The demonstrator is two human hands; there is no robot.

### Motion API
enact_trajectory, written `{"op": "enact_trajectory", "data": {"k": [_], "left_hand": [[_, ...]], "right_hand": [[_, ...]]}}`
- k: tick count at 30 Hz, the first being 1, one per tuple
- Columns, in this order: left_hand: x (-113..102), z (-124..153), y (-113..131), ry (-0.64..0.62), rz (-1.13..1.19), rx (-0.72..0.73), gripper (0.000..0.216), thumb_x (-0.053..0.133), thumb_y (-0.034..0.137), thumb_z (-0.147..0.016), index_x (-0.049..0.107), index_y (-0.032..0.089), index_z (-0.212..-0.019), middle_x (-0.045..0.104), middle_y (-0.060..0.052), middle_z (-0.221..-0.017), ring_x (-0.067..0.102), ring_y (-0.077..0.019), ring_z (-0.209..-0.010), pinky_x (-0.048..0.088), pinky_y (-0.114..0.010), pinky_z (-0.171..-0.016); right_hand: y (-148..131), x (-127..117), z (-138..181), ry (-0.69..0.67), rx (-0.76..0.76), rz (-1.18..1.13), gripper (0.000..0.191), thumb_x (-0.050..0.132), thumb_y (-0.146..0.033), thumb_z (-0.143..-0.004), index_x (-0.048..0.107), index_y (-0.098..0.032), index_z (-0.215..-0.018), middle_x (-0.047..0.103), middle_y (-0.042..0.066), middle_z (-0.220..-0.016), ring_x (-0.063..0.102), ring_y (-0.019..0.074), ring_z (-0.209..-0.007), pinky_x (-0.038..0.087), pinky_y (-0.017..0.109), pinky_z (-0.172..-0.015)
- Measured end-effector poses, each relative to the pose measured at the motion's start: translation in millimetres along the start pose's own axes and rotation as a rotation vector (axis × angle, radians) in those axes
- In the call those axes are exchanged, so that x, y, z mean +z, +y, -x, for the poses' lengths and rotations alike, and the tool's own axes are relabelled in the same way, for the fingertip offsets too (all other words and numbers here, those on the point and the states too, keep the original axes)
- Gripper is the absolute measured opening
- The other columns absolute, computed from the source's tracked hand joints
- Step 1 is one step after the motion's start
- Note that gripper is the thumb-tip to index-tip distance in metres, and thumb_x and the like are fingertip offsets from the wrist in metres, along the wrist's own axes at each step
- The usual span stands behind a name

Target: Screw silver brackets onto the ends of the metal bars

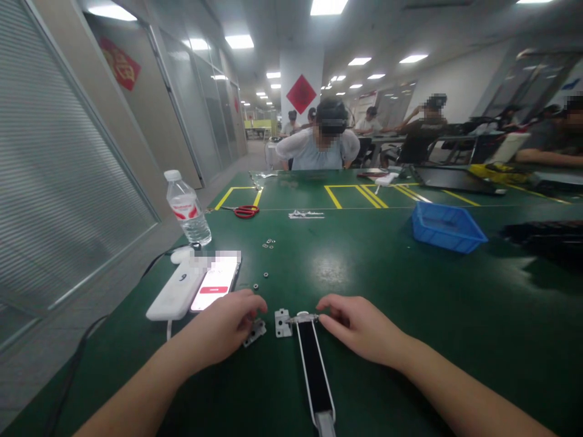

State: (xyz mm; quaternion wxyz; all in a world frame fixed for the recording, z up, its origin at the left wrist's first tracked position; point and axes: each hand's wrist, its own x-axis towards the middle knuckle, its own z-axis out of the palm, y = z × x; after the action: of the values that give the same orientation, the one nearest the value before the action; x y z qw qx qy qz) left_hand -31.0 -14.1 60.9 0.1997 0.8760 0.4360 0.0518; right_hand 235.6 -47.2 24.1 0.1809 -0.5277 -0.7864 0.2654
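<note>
My left hand [230, 323] is closed, its fingers curled over a small grey metal bracket [255, 333] that sits tilted close to the tabletop. The lower fingers and the exact grip are partly hidden. My right hand [362, 325] pinches with thumb and forefinger at the upper right corner of a long white-framed part with a black strip [314, 364]. That part lies lengthwise toward me. A second grey bracket [283, 323] with dark holes is at the part's upper left end, between my hands.
Small nuts [266, 275] and washers [269, 243] lie beyond my left hand. A phone [216, 282], white power bank [175, 291] and water bottle [187, 209] stand left. Red scissors [246, 211], white pieces [306, 214] and a blue bin [449, 227] are farther back. A person [319, 145] sits opposite.
</note>
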Motion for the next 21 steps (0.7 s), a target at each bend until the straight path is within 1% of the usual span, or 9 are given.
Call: {"op": "enact_trajectory", "data": {"k": [2,5,7,9,13,16,18,21], "left_hand": [[-2,-2,2,0.081,0.021,-0.006,0.028,0.051,0.009,-0.074,0.065,0.021,-0.096,0.065,-0.003,-0.087,0.061,-0.0174,-0.073,0.048,-0.028,-0.064],[0,-5,7,0.251,0.115,0.024,0.022,0.052,0.012,-0.075,0.064,0.02,-0.092,0.065,-0.003,-0.083,0.06,-0.0167,-0.072,0.049,-0.028,-0.063],[6,-7,11,0.341,0.218,0.054,0.016,0.052,0.016,-0.078,0.063,0.019,-0.088,0.064,-0.003,-0.082,0.06,-0.0157,-0.071,0.05,-0.028,-0.063],[16,-9,17,0.398,0.325,0.067,0.012,0.052,0.018,-0.079,0.062,0.018,-0.086,0.063,-0.003,-0.079,0.06,-0.0151,-0.071,0.051,-0.027,-0.063],[39,-14,29,0.395,0.56,0.035,0.008,0.055,0.021,-0.079,0.062,0.017,-0.082,0.059,-0.002,-0.077,0.058,-0.0144,-0.069,0.05,-0.027,-0.059],[50,-16,37,0.402,0.694,0.036,0.006,0.057,0.023,-0.078,0.06,0.017,-0.079,0.057,-0.002,-0.077,0.057,-0.0137,-0.07,0.05,-0.025,-0.059],[54,-16,42,0.416,0.77,0.048,0.007,0.059,0.023,-0.078,0.059,0.017,-0.077,0.055,-0.001,-0.076,0.056,-0.0128,-0.068,0.05,-0.024,-0.057],[57,-16,48,0.442,0.826,0.083,0.007,0.06,0.022,-0.078,0.058,0.017,-0.074,0.053,-0.001,-0.076,0.055,-0.0121,-0.067,0.05,-0.021,-0.054]], "right_hand": [[-1,-1,0,0.032,-0.008,-0.016,0.021,0.05,-0.028,-0.091,0.065,-0.018,-0.102,0.061,0.0,-0.066,0.054,0.0129,-0.057,0.04,0.025,-0.055],[-2,-2,2,0.13,-0.041,-0.054,0.02,0.049,-0.026,-0.091,0.064,-0.017,-0.101,0.058,-0.001,-0.065,0.053,0.0124,-0.056,0.04,0.025,-0.054],[-3,-1,4,0.196,-0.076,-0.083,0.021,0.049,-0.026,-0.09,0.063,-0.017,-0.102,0.057,-0.001,-0.066,0.052,0.0123,-0.056,0.04,0.025,-0.054],[-6,2,6,0.228,-0.115,-0.123,0.021,0.049,-0.027,-0.09,0.062,-0.016,-0.103,0.057,-0.001,-0.067,0.05,0.0114,-0.055,0.039,0.025,-0.052],[-13,9,11,0.19,-0.196,-0.264,0.024,0.051,-0.027,-0.089,0.056,-0.018,-0.11,0.061,-0.001,-0.074,0.045,0.0081,-0.049,0.036,0.022,-0.047],[-18,14,14,0.144,-0.231,-0.383,0.029,0.055,-0.027,-0.086,0.052,-0.019,-0.114,0.061,-0.002,-0.075,0.042,0.0065,-0.046,0.034,0.021,-0.044],[-21,15,15,0.133,-0.22,-0.441,0.028,0.056,-0.027,-0.085,0.054,-0.019,-0.112,0.058,-0.003,-0.072,0.042,0.0063,-0.045,0.032,0.02,-0.043],[-23,17,14,0.138,-0.182,-0.496,0.021,0.056,-0.027,-0.084,0.059,-0.017,-0.103,0.049,-0.005,-0.061,0.04,0.007,-0.045,0.03,0.02,-0.043]]}}
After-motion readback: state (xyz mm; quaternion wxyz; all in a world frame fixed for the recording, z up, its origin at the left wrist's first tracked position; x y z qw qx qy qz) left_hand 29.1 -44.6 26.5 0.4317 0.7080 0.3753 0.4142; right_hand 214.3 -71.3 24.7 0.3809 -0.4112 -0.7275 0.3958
